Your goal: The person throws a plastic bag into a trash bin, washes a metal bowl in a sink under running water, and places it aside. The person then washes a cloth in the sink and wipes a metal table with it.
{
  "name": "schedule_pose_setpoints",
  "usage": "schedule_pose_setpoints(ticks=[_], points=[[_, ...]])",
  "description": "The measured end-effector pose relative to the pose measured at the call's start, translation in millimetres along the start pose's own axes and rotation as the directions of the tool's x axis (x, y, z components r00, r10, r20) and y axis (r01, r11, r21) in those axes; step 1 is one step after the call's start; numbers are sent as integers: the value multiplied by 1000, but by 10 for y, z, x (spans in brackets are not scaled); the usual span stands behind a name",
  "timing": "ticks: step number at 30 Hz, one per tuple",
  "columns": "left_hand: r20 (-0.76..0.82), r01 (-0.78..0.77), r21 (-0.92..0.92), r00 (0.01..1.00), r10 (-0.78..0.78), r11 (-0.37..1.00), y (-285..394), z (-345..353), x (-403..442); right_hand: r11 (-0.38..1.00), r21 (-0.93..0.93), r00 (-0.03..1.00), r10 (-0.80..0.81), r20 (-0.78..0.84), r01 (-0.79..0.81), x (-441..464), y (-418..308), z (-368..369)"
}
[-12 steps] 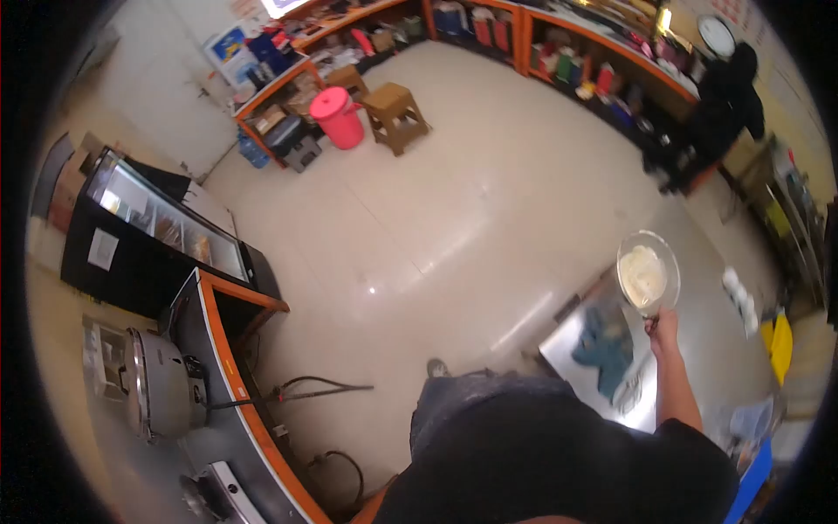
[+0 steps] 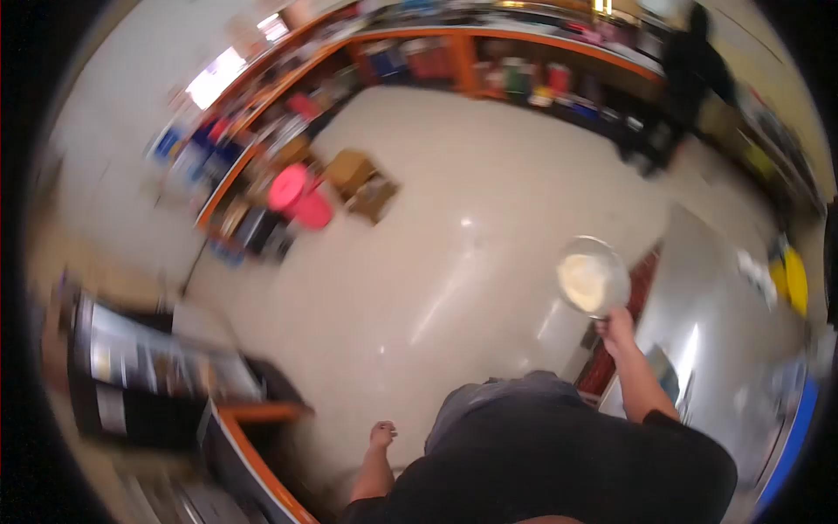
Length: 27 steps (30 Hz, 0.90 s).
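Note:
My right hand point(image 2: 616, 329) grips the near edge of a round see-through bowl point(image 2: 619, 279). A pale cream-coloured mass point(image 2: 583, 281) lies inside it; what it is I cannot make out. The bowl is held out over the floor, left of the metal table. Low at the left, my left hand point(image 2: 383, 432) hangs beside my body, its fingers loosely bent and apart with nothing in them. A blue-green cloth point(image 2: 663, 374) on the table is partly hidden by my right forearm.
The steel table point(image 2: 720, 297) stands at my right. An orange-edged counter point(image 2: 262, 458) and a glass-front display fridge point(image 2: 157, 362) are at the left. Ahead are a pink bin point(image 2: 301, 196), a brown stool point(image 2: 358, 179) and shelves; a person in black point(image 2: 690, 79) is far right.
The bowl in my right hand has moved left, from over the table to over the floor. My left hand has come into view. The whole view has turned.

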<state>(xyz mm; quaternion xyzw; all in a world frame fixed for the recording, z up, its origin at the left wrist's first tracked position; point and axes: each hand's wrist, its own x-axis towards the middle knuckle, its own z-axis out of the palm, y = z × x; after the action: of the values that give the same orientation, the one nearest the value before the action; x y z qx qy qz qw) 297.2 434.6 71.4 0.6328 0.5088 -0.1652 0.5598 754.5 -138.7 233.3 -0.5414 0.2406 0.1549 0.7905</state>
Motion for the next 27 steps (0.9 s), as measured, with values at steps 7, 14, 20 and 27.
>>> schedule_pose_setpoints(ticks=[7,14,20,27], points=[[-129,-256,319,942,309,912,4233,-606,2047,999,28,967,32,-252,-25,704,-62,415],[198,-336,131,931,308,933,5196,1084,2736,996,59,933,-45,-358,70,1519,-986,355],[535,-445,747,843,-48,494,5399,2875,3115,970,92,885,-166,-434,227,2820,-2280,190],[631,-619,776,754,-182,122,7839,4074,4619,929,115,720,-190,-667,351,4219,-3237,104]])
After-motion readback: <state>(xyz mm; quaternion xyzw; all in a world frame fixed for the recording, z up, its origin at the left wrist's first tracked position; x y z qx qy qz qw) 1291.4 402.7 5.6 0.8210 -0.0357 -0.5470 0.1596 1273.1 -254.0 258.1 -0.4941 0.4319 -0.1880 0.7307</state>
